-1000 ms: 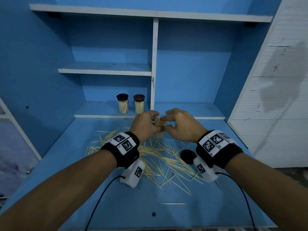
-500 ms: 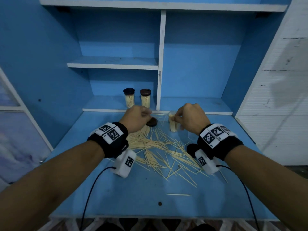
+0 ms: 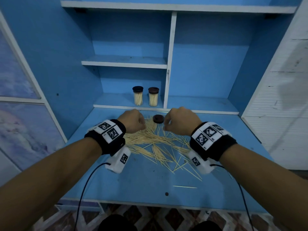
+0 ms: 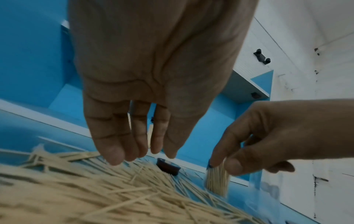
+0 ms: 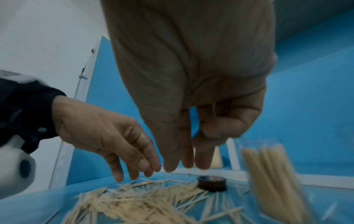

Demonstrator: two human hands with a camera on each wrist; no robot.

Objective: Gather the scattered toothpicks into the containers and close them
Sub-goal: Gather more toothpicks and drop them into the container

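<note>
Two hands, both low over the desk at the centre of the head view.

1. Left hand: centre left, palm down. Its fingers hang loose and nearly straight, slightly apart, gripping nothing, with the tips just above the heap.
2. Right hand: centre right, level with the left and apart from it. Thumb and first fingers point down close together and the outer fingers are curled. Nothing shows between them. In the left wrist view the tips overlap the mouth of the open container, so contact cannot be told.
3. Open container: clear, upright, packed with toothpicks, no lid on. It stands at the lower right of the right wrist view, beside the right hand, and is blurred. The right hand hides it in the head view.
4. Loose lid: dark brown, round, flat on the desk between the two hands, at the far edge of the heap.
5. Scattered toothpicks: a dense, crossed heap on the desk, below and between the hands, thinning toward the lower right.
6. Stray toothpick: single, lying flat, well below the heap.
7. Dark-lidded container and brown-lidded container: both full and capped, upright side by side on the lowest shelf, above centre.
8. Desk: blue top, white front edge.
9. Shelf unit: blue with white edges, filling the upper frame.
10. Wristbands: black, with square printed markers, one on each wrist.
</note>
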